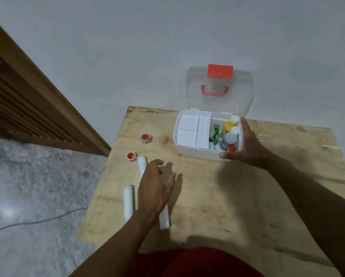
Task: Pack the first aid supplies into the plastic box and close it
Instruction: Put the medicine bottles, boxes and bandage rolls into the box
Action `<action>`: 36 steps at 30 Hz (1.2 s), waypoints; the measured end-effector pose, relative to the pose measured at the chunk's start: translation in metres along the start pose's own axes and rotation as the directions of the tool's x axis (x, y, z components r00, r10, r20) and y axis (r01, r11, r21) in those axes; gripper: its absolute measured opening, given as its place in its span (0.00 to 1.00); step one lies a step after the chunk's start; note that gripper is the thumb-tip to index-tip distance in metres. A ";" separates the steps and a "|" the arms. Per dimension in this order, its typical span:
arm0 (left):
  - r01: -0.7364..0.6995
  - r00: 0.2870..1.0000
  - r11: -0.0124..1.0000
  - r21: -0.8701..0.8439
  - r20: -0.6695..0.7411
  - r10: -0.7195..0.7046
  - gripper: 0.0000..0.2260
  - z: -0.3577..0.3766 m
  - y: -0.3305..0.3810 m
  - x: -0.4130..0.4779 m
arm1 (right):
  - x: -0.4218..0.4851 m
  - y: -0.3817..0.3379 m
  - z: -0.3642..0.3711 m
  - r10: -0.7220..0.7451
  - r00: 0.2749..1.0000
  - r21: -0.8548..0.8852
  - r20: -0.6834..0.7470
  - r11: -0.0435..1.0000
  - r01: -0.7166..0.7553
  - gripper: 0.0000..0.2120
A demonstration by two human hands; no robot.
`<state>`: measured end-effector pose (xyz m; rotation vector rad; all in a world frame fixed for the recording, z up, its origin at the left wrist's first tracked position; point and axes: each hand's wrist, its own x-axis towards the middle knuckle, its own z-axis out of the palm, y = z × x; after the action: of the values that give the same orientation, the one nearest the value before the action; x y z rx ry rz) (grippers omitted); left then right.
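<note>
The white plastic box [189, 151] stands open at the back of the table, its clear lid [243, 96] with red latch and handle leaning against the wall. A white divided tray [193, 128] fills its left half; bottles [230, 134] and a green pack [215, 133] sit in the right half. My right hand [247, 142] grips the box's right front corner. My left hand [157, 184] hovers open over three white bandage rolls: one [142, 164] beyond the fingers, one [128, 202] to its left, one [164, 218] under the wrist. Two red tape spools [145, 137] [131, 156] lie left of the box.
The plywood table [217, 196] stands against a pale wall. Its left edge drops to a grey marbled floor with a thin cable [37, 221]. A wooden louvred door [27, 108] is at the far left. My red clothing [197, 262] shows at the near edge.
</note>
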<state>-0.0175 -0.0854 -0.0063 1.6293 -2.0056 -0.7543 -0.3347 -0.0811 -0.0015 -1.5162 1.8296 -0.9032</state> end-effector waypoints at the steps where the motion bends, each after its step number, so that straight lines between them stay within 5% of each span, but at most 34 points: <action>1: -0.045 0.998 0.994 0.101 -0.040 0.049 0.21 0.001 -0.007 -0.010 | 0.000 -0.001 0.000 -0.001 1.000 -0.012 0.000 1.000 0.001 0.52; 4: 0.024 0.980 0.922 0.385 -0.191 0.054 0.30 0.003 -0.021 -0.039 | -0.001 -0.003 0.001 0.021 1.000 -0.039 0.011 0.999 -0.021 0.55; 8: 0.278 0.955 0.870 0.407 -0.212 -0.206 0.49 0.005 -0.041 -0.060 | 0.000 -0.002 0.001 0.070 0.997 -0.065 0.026 0.996 -0.068 0.54; 12: 0.329 0.944 0.841 0.429 -0.124 -0.306 0.55 0.009 -0.046 -0.061 | 0.002 0.002 0.000 0.122 0.992 -0.078 0.026 0.990 -0.120 0.57; 17: 0.351 0.935 0.841 0.412 -0.109 -0.337 0.48 0.011 -0.039 -0.063 | 0.002 -0.003 0.002 0.139 0.990 -0.096 0.035 0.986 -0.135 0.58; 27: 0.263 0.962 0.817 0.514 -0.078 -0.261 0.18 0.013 -0.057 -0.069 | 0.000 -0.009 0.003 0.100 0.994 -0.102 0.047 0.990 -0.095 0.61; 31: 0.127 0.990 0.861 0.493 -0.011 -0.140 0.18 0.008 -0.065 -0.074 | 0.001 -0.009 0.002 0.117 0.991 -0.095 0.062 0.989 -0.110 0.62; 33: 0.047 0.992 0.916 0.398 0.087 -0.088 0.17 0.001 -0.055 -0.077 | 0.000 -0.007 0.000 0.106 0.992 -0.104 0.067 0.990 -0.099 0.61; 36: 0.115 0.985 0.993 0.001 0.133 -0.114 0.06 -0.009 -0.029 -0.064 | 0.001 -0.006 0.001 0.098 0.993 -0.095 0.059 0.991 -0.092 0.56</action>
<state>0.0229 -0.0282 -0.0190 1.7440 -2.0098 -0.9337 -0.3307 -0.0829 0.0033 -1.4819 1.9036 -0.7270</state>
